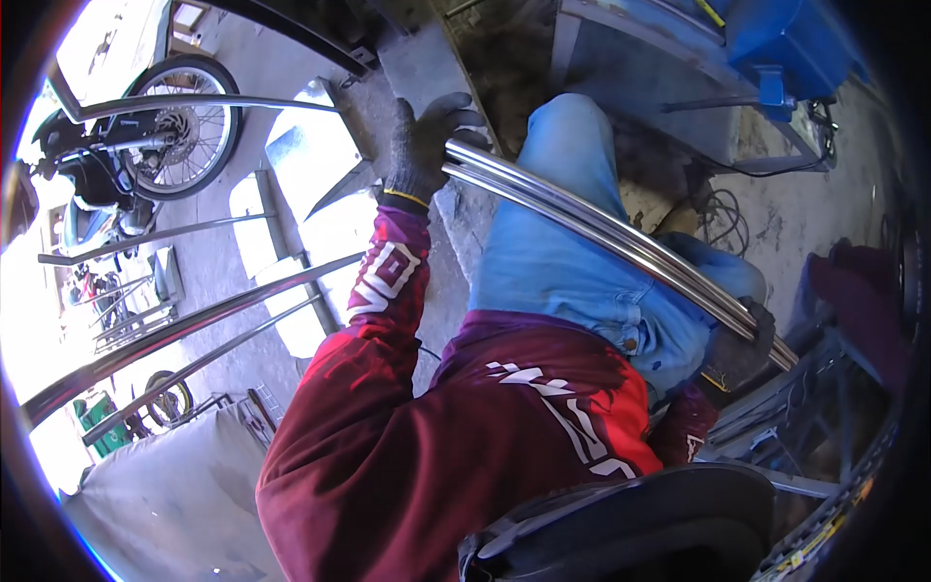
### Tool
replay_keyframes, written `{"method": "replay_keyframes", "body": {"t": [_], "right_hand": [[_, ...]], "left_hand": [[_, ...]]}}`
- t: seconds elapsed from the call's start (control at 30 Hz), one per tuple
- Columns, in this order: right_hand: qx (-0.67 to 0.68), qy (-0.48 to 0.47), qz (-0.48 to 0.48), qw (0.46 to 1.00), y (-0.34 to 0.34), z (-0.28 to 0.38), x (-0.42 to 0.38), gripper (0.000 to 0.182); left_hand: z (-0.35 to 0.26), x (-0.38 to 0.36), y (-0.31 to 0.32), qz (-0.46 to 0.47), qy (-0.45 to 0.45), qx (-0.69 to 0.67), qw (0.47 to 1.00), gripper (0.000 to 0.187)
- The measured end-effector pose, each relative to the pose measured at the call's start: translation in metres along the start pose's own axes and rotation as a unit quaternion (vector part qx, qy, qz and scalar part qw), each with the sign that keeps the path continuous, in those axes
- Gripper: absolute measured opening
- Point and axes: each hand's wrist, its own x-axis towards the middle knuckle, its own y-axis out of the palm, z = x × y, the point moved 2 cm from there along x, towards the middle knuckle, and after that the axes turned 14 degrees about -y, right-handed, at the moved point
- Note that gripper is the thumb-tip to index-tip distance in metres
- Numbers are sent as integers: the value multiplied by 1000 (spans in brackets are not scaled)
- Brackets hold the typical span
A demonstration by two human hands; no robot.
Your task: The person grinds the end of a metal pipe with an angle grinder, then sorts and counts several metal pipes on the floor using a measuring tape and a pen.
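Several shiny metal tubes (601,228) lie side by side in a bundle, slanting across the lap of a person in blue jeans. My right hand (752,335), in a dark glove, is wrapped round the bundle near its lower right end. At the upper left end, my left hand (424,145) wears a dark grey glove with a yellow edge at the wrist. Its thumb and fingers are apart, beside the tube ends. Whether its palm touches them is hard to see.
Long metal bars (194,335) with flat plates (315,145) stand at the left. Beyond them is a motorcycle (145,145). A grey cover (184,495) drapes something lower left. At the upper right is a blue machine (786,53); a cable (727,218) lies on the floor.
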Motion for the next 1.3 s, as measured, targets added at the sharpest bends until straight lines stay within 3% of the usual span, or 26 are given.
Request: {"method": "replay_keyframes", "body": {"t": [0.17, 0.27, 0.37, 0.47, 0.5, 0.53, 0.6, 0.67, 0.73, 0.77, 0.8, 0.9, 0.93, 1.07, 1.17, 1.2, 1.27, 1.3], "right_hand": [[29, 11, 2, 1000, -22, 2, 7, 18], [6, 1, -12, 1000, -19, 4, 8, 18], [-30, -13, -1, 999, -50, 4, 26, 22], [-64, -7, -1, 998, -43, 12, 34, 24], [-62, -2, -25, 998, -36, 15, 34, 22], [-65, -5, -23, 998, -38, 18, 37, 22], [85, 37, 30, 995, -48, 20, 42, 21], [24, 8, -29, 999, -66, 21, 45, 20], [-35, -19, -87, 995, -77, 20, 48, 19], [-1, -10, -90, 996, -77, 18, 49, 17], [32, 0, -95, 995, -78, 18, 48, 15], [23, 33, -102, 994, -68, 29, 34, 13], [23, 45, -85, 995, -66, 30, 26, 15], [-16, -27, -128, 991, -75, 12, -5, 15], [19, -77, -194, 978, -84, -10, -11, 17], [22, -91, -204, 975, -85, -17, -11, 18], [-58, -75, -222, 970, -75, -18, -12, 15], [-127, -86, -207, 966, -83, -24, -11, 16]], "left_hand": [[19, 12, -9, 26, -47, -33, 998, 92], [30, 0, 1, 18, -44, -127, 991, 86], [37, -4, 27, 32, 72, -228, 970, 77], [45, 6, 35, 41, 92, -331, 938, 82], [42, 5, 51, -23, 81, -338, 937, 82], [44, 6, 56, -21, 80, -342, 936, 82], [51, 8, 60, -68, 48, -328, 941, 82], [55, 8, 56, -26, 56, -333, 941, 74], [53, 12, 55, 10, 43, -299, 953, 60], [50, 10, 53, 11, 31, -240, 970, 42], [50, 9, 52, 13, 26, -238, 971, 42], [47, 5, 50, -20, 81, 102, 991, 22], [46, -2, 46, -53, 286, 419, 860, 24], [50, 10, 33, -103, 196, 446, 867, 29], [29, -5, 48, -126, 130, 522, 833, 24], [26, 3, 20, -140, 175, 561, 797, 15], [17, 3, 12, -229, 9, 411, 882, 20], [13, 2, 18, -239, -11, 411, 880, 21]]}}
